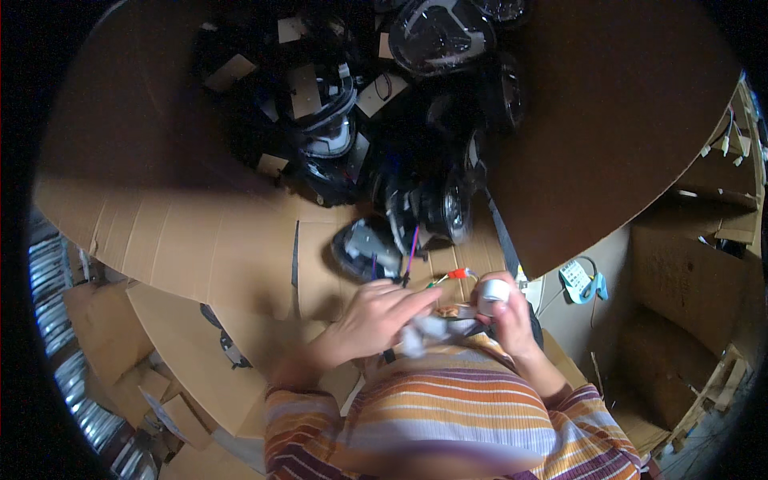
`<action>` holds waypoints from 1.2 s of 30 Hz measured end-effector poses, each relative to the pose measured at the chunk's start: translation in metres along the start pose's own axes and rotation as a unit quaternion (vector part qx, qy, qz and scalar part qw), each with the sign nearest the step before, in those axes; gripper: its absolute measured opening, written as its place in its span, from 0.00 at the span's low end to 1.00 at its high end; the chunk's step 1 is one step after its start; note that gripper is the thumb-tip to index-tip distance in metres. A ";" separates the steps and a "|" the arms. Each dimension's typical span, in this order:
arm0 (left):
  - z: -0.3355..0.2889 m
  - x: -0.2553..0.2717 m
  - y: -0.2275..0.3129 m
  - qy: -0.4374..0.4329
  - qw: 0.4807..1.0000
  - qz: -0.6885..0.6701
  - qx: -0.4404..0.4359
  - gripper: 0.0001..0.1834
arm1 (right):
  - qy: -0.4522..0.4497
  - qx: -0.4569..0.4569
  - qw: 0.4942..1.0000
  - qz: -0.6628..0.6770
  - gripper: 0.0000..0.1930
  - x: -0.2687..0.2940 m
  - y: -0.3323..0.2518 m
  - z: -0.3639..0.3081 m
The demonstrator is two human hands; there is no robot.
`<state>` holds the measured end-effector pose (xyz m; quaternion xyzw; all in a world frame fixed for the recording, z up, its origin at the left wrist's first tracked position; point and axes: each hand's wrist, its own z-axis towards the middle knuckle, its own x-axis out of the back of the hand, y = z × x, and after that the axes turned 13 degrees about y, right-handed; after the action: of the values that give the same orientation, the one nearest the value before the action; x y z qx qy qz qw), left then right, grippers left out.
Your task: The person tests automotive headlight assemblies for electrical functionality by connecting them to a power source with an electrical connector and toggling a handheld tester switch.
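My right hand (512,324) is closed around a short white cylinder with a round end, perhaps a roll of tape (494,292). To its left, my left hand (372,320) has its fingers bent together and pointing right; what they grip is hidden. Below its fingertips is a blurred grey-white piece (424,332). Thin wires with a red-orange connector (458,274) lie between the two hands. A purple wire (413,250) runs up from there toward a dark lamp-like unit with a clear cover (368,246), just beyond my left hand.
Many black units with clear covers (444,36) are heaped in a large cardboard box (160,232), whose tall walls rise on both sides. At right hangs a light-blue tag (578,280) near cardboard shelving (688,280). Shiny wrapped stacks (60,296) stand at far left.
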<state>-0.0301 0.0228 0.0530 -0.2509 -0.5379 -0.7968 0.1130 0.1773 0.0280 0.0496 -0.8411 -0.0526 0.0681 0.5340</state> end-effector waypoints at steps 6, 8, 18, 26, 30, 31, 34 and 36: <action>-0.020 0.057 -0.005 0.510 0.778 -0.315 0.190 0.16 | 0.092 -0.048 0.987 0.122 0.21 0.013 -0.014 0.009; 0.003 0.060 -0.012 0.462 0.774 -0.372 0.223 0.17 | 0.077 -0.064 0.990 0.098 0.21 0.010 -0.012 0.012; 0.135 0.073 -0.141 0.426 0.879 -0.027 0.212 0.12 | 0.042 -0.029 0.995 0.087 0.19 0.010 -0.003 0.008; 0.190 0.052 -0.183 0.234 0.841 0.362 0.328 0.24 | 0.036 0.000 0.994 0.100 0.12 0.016 -0.002 0.007; 0.178 0.058 -0.214 0.246 0.828 0.345 0.367 0.20 | 0.020 -0.008 0.997 0.076 0.11 0.018 0.005 0.005; 0.171 0.055 -0.210 0.302 0.846 0.328 0.293 0.19 | 0.020 -0.001 0.997 0.078 0.11 0.019 0.006 0.004; 0.156 0.055 -0.150 0.316 0.892 0.163 0.278 0.15 | 0.029 -0.002 0.996 0.078 0.11 0.019 0.006 0.008; 0.134 0.062 -0.121 0.278 0.930 0.087 0.225 0.13 | 0.031 -0.016 0.997 0.073 0.11 0.019 0.002 0.004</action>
<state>-0.0998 0.1987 0.0275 -0.0328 -0.6262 -0.6799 0.3801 0.1952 0.0335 0.0450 -0.8526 0.0239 0.0799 0.5159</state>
